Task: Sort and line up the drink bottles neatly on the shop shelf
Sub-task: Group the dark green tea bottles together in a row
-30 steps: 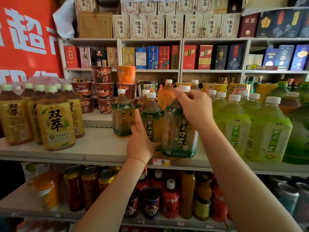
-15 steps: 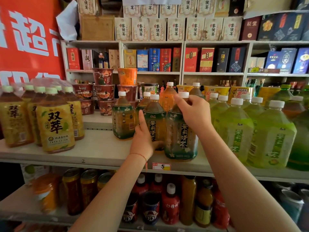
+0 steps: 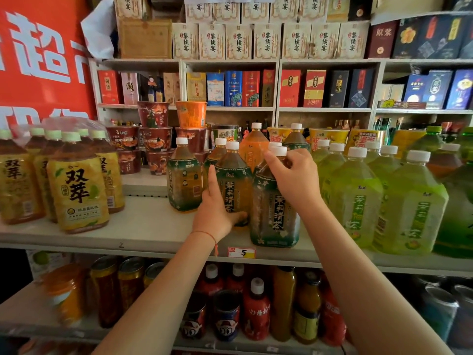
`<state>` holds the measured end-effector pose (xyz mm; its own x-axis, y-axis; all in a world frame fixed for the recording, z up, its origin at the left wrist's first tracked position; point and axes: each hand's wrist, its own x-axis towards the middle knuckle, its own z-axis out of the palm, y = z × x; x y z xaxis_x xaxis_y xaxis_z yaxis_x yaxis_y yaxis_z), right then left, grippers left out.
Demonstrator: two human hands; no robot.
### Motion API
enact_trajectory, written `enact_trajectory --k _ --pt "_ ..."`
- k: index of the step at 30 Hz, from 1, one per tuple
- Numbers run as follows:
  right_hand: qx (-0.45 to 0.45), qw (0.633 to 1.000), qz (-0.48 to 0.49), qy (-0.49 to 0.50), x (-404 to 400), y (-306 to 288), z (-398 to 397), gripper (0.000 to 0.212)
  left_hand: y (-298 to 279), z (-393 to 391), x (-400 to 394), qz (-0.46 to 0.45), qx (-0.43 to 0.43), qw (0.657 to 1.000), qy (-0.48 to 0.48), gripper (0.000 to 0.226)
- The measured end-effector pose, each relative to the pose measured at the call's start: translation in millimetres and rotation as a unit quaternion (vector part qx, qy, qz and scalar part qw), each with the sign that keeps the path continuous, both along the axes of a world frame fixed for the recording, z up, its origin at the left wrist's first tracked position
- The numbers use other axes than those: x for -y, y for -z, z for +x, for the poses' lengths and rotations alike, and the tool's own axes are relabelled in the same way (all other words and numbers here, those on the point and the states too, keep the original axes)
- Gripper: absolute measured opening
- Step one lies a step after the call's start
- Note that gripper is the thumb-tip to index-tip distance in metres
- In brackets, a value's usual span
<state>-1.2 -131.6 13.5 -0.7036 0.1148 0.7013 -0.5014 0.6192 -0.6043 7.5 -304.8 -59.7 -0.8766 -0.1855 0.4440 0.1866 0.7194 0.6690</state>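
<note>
- Front tea bottle [image 3: 275, 211] stands upright at the shelf's front edge, just above the price tag [image 3: 241, 252].
- Right hand [image 3: 294, 178] grips its neck and shoulder; fingers [image 3: 271, 160] curl in just under the white cap [image 3: 279, 150].
- Second tea bottle [image 3: 234, 185] stands upright just left of it and slightly further back; the two look to be touching or nearly so.
- Left hand [image 3: 217, 213] holds that bottle low down: thumb across the base in front, forefinger up its left side.
- Third tea bottle [image 3: 183, 180] is left again, set further back, apart from the left hand.
- Green bottles [image 3: 358, 201] are packed tight on the right, right behind the right wrist.
- Bare shelf [image 3: 153, 224] lies open to the left, up to a wrapped pack of yellow bottles [image 3: 76, 188] near the front edge.
- Stacked noodle cups [image 3: 153, 139] sit behind, on a raised step.
- Lower shelf carries small red bottles [image 3: 256, 308] and cans [image 3: 107, 288].
- Back wall shelving holds boxes [image 3: 238, 42]; red sign [image 3: 38, 55] is at far left.
</note>
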Motion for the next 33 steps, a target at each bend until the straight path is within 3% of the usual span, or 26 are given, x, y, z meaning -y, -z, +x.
enact_trajectory --k 8,10,12,14,18,21,23,26,29,33 --pt "0.011 0.999 0.009 0.028 2.1 2.8 2.1 0.044 -0.2 -2.4 -0.6 0.009 -0.011 1.000 0.015 0.139" --pt "-0.074 0.994 0.021 0.084 9.1 4.9 5.9 0.039 -0.7 -1.9 1.4 0.015 0.000 0.999 0.031 0.133" --pt "-0.206 0.969 0.042 0.132 20.9 4.6 12.2 0.036 -3.7 0.6 8.2 0.033 -0.001 0.998 0.054 0.114" --pt "-0.283 0.950 0.047 0.120 38.0 0.3 17.8 0.031 -10.3 5.0 22.6 0.029 -0.012 0.998 0.057 0.086" --pt "-0.293 0.949 0.110 0.029 76.1 2.0 19.3 0.014 -24.6 0.8 61.3 0.034 -0.050 0.998 -0.021 0.037" --pt "-0.184 0.962 0.193 -0.063 100.4 10.5 16.5 0.012 -30.4 -16.2 93.2 0.107 -0.042 0.987 -0.109 0.037" --pt "-0.015 0.963 0.244 -0.113 115.4 13.6 10.7 0.015 -31.5 -31.2 110.3 0.157 -0.024 0.979 -0.124 0.057" --pt "0.188 0.928 0.292 -0.134 135.3 17.3 2.6 0.046 -31.4 -52.0 125.0 0.225 0.018 0.971 -0.077 0.094" --pt "0.244 0.909 0.303 -0.152 149.8 27.1 -3.0 0.068 -29.3 -70.7 133.6 0.249 0.040 0.967 -0.027 0.109" --pt "0.261 0.917 0.262 -0.153 158.2 39.0 -10.6 0.075 -29.0 -85.1 142.8 0.240 0.044 0.970 0.003 0.113"
